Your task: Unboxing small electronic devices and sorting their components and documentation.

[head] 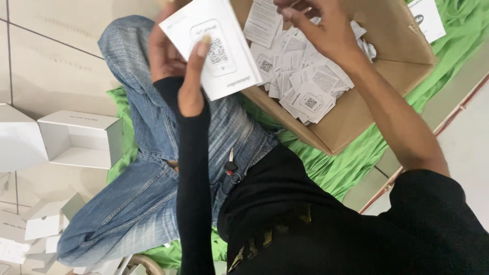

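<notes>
Holding a white leaflet (216, 48), the left hand (175, 61) pinches it thumb over front. Beyond that grip, the right hand (321, 25) hovers spread-fingered over loose slips (300, 71) in the cardboard box (356, 117), seemingly mid-pick; next calls for pinching one slip. Box walls hem the reach; the floor (51, 51) lies open leftward.

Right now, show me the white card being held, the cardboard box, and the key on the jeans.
White card (224, 56), head view: on its printed face, right of the left hand's thumb.
Cardboard box (351, 114), head view: bare inner wall below the leaflets.
Key (232, 165), head view: on its dark head at the waist.
</notes>
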